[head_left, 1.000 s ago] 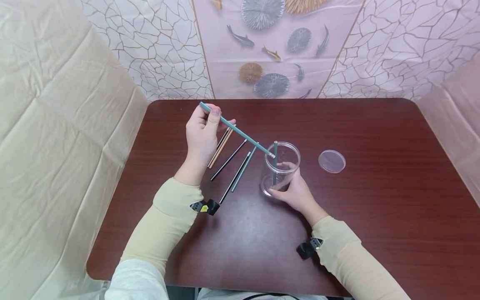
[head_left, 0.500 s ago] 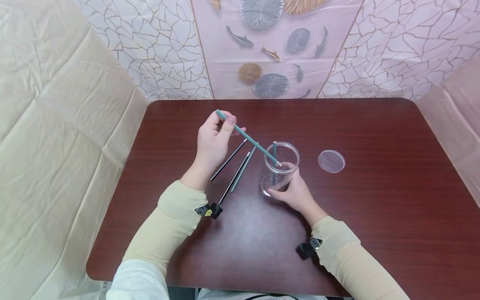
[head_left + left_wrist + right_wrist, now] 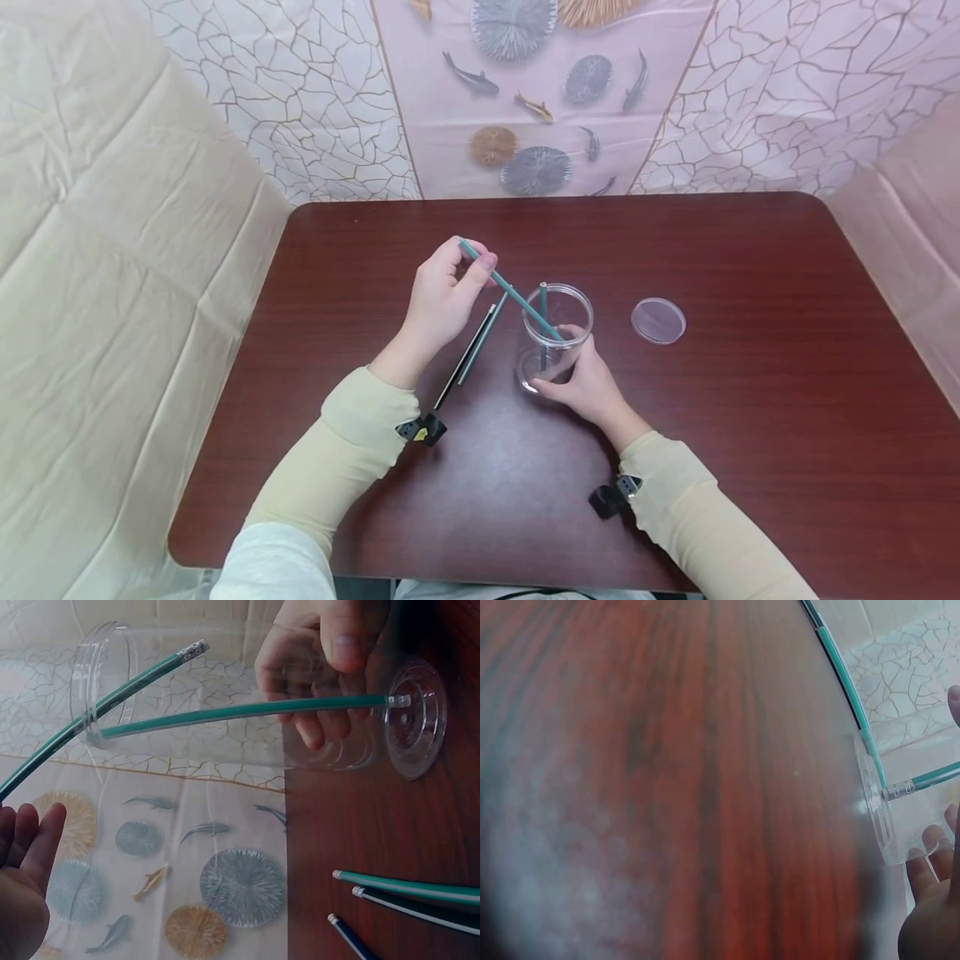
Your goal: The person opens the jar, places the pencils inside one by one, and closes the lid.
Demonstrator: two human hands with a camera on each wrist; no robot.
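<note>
"So, head view first: gripping anything on the left?"

"Yes, pinching a held pencil [image 3: 522,300], teal, between thumb and fingers of the left hand [image 3: 444,296]; slanting it down into the mouth of a clear jar [image 3: 531,354], eraser end first."

"And on the right?"

"Gripping the jar low down with the right hand [image 3: 592,381], thumb on the near side, fingers on the far side."

"Anything else inside?"

"Yes, an upright pencil [image 3: 543,297], also teal, reaching up to the rim."

"And around the jar, on the table [image 3: 750,400]?"

"To the left, a loose teal pencil [image 3: 483,337] and a black pencil [image 3: 464,358], nearly parallel. To the right, well apart from the jar, a round clear lid [image 3: 658,321], lying flat."

"Now over to the left wrist view."

"Seen sideways there: the held pencil across the rim, eraser end inside the jar but well short of the base. Down at the base, the upright pencil's eraser. Below, on the table, three eraser ends, including a dark pencil [image 3: 349,937]. Can't tell the left pinch from here; cut off by the frame edge."

"Lastly, the right wrist view?"

"Mostly blurred table. At the right edge, the jar's base and part of the right hand; too cropped to tell the grip."
</note>
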